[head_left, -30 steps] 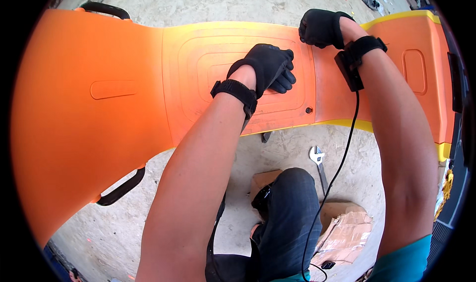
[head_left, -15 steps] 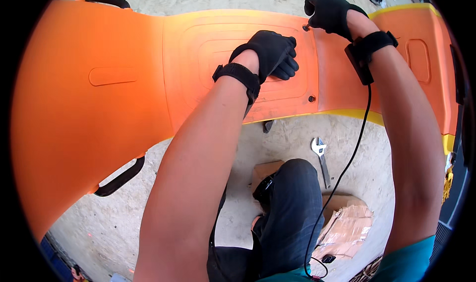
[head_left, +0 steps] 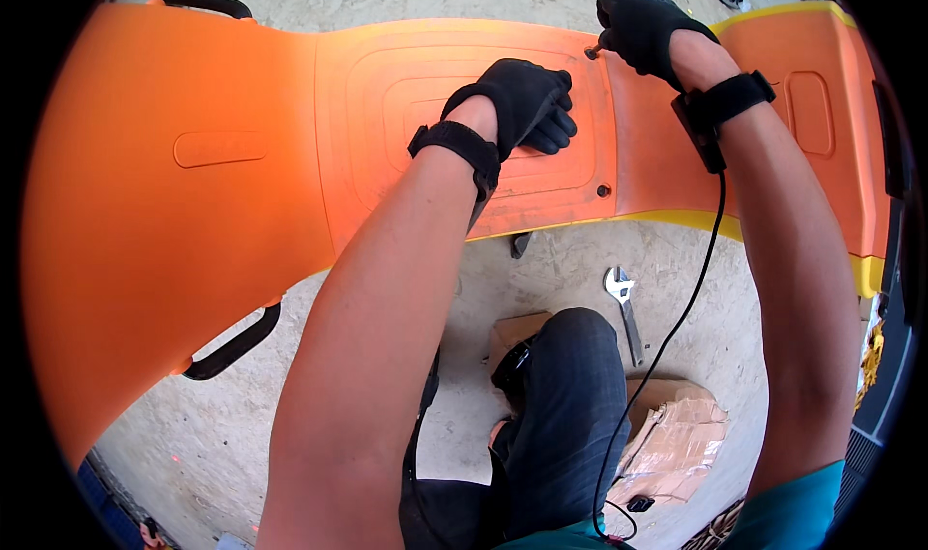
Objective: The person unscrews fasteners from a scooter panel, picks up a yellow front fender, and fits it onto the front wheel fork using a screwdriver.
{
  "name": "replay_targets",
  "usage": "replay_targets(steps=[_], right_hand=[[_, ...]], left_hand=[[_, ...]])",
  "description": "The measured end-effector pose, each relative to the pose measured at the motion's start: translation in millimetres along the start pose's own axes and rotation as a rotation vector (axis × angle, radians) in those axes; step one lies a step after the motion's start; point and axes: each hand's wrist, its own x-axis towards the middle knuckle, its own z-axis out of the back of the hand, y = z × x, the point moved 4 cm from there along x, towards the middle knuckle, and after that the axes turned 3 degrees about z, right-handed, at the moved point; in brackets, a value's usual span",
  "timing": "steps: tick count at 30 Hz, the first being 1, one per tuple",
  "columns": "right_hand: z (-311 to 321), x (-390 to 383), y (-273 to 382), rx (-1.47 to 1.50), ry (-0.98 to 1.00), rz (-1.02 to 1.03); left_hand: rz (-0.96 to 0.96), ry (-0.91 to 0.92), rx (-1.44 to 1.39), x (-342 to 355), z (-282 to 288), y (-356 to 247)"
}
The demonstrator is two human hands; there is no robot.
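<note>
A long orange plastic body (head_left: 193,86) with a yellow underside lies across in front of me. My left hand (head_left: 527,105), in a black glove, rests on its ridged middle panel (head_left: 377,154). The fingers are curled, and whatever may be inside them is hidden. At the panel's far right corner, my right hand (head_left: 643,28), gloved too, is closed on a small dark tool (head_left: 603,44). Its tip meets the dark bolt hole (head_left: 592,53) there; the tool's exact kind is hidden by the fist. A second bolt hole (head_left: 603,191) shows at the near right corner.
An adjustable wrench (head_left: 625,313) lies on the concrete floor near my knee (head_left: 580,357). Torn cardboard (head_left: 681,434) is beside it. Black handles (head_left: 235,345) stick out from the orange body. A black cable (head_left: 694,294) hangs from my right wrist strap (head_left: 720,110).
The view has shifted very slightly. My right hand has turned a little at the far bolt hole, with the tool still in it. My left hand stays on the panel.
</note>
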Motion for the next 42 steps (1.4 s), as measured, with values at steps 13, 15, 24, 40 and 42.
replay_targets(steps=[13, 15, 24, 40, 42], right_hand=[[-1.6, 3.4, -0.5, -0.117, -0.094, 0.179], [1.4, -4.6, -2.9, 0.163, -0.072, -0.005], [-7.1, 5.2, -2.5, -0.256, -0.197, 0.278], [-5.8, -7.9, 1.2, -0.176, -0.33, 0.279], [-4.5, -10.2, 1.4, -0.115, -0.362, 0.271]], left_hand=[[0.005, -0.002, -0.007, -2.8, -0.7, -0.7], [0.003, -0.006, -0.007, -3.4, -0.7, -1.2], [-0.007, -0.001, -0.042, -3.6, -0.6, -1.2], [0.01, -0.013, -0.028, -5.1, -1.1, -3.4], [0.017, -0.013, -0.017, -1.9, -0.4, -2.3]])
